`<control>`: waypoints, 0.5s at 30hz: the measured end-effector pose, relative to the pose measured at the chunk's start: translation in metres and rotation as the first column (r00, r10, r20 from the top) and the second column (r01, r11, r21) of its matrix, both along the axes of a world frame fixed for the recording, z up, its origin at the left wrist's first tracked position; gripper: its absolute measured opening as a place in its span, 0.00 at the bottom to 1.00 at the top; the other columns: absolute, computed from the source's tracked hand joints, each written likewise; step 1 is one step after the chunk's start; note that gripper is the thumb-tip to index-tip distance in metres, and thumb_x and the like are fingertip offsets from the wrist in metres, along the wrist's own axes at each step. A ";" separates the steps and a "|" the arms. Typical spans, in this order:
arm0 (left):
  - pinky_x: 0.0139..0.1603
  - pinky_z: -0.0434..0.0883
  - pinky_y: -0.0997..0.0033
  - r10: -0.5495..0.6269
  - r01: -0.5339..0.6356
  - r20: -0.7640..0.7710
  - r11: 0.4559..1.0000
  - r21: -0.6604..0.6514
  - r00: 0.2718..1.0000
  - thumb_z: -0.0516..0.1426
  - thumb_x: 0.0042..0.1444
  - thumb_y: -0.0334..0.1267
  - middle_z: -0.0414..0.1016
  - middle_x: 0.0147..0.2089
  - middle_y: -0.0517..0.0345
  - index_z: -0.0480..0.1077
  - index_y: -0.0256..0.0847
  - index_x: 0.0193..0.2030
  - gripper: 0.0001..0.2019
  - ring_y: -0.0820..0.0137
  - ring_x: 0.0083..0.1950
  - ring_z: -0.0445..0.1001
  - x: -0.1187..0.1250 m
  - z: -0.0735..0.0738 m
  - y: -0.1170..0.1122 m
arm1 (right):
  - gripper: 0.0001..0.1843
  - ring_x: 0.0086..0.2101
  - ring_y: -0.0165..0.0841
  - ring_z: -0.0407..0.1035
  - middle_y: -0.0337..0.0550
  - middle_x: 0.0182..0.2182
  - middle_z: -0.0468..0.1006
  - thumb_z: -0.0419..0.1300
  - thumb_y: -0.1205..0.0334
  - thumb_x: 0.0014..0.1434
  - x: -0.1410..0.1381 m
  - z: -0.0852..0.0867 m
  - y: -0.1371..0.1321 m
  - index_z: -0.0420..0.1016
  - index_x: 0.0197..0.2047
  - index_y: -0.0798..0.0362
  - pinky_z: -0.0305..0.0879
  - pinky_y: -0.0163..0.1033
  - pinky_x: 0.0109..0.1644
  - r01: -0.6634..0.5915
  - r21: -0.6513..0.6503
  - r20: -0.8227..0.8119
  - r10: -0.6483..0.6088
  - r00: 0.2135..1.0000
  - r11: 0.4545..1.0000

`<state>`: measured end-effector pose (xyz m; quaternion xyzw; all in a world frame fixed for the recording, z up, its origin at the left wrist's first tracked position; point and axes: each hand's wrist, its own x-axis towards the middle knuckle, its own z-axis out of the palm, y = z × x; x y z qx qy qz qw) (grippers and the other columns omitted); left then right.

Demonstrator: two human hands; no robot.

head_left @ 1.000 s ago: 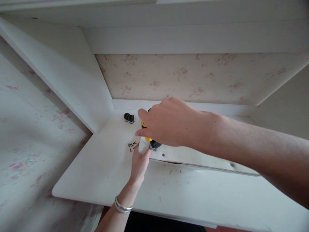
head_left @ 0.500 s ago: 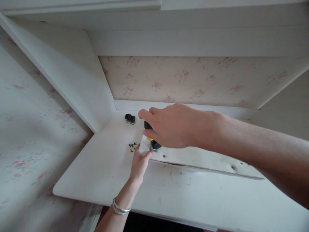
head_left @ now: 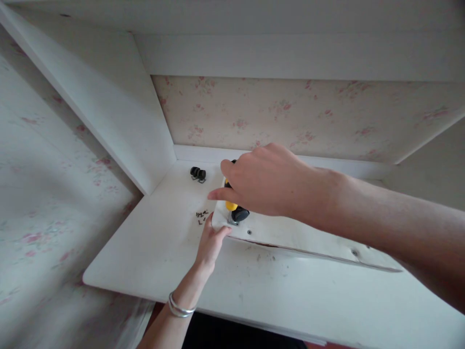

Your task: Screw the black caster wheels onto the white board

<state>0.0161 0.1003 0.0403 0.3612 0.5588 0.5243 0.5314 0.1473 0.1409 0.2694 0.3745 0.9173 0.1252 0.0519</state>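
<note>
Over the board (head_left: 298, 235)'s left end, the right hand (head_left: 269, 182) has its fingers wrapped round a roughly upright screwdriver (head_left: 231, 205), beside the caster (head_left: 240, 214); the left hand (head_left: 210, 246) clamps the corner.

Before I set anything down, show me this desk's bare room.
Bare: the desk between dark screws and rounded left corner; also front right, nearer than the white board. Crowded: the board's left end, with left hand, right hand, screwdriver and black wheel; more wheels behind the screws.
</note>
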 end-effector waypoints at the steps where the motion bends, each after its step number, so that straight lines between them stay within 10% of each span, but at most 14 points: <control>1: 0.37 0.63 0.73 0.000 0.000 0.007 1.000 0.001 1.000 0.61 0.45 0.33 0.78 0.39 0.59 0.69 0.41 0.56 0.27 0.70 0.37 0.71 0.000 0.000 0.000 | 0.25 0.28 0.39 0.73 0.50 0.34 0.80 0.46 0.42 0.69 0.001 0.000 0.000 0.68 0.55 0.52 0.54 0.40 0.27 -0.012 -0.040 -0.011 0.011 1.000 0.999; 15: 0.37 0.63 0.73 -0.019 0.018 0.048 1.000 0.020 0.999 0.61 0.46 0.33 0.78 0.42 0.56 0.70 0.41 0.54 0.25 0.69 0.39 0.73 -0.002 -0.003 -0.001 | 0.21 0.28 0.37 0.73 0.49 0.33 0.79 0.49 0.48 0.69 0.005 -0.001 -0.001 0.72 0.52 0.53 0.53 0.39 0.27 -0.062 -0.046 0.039 0.064 0.997 0.997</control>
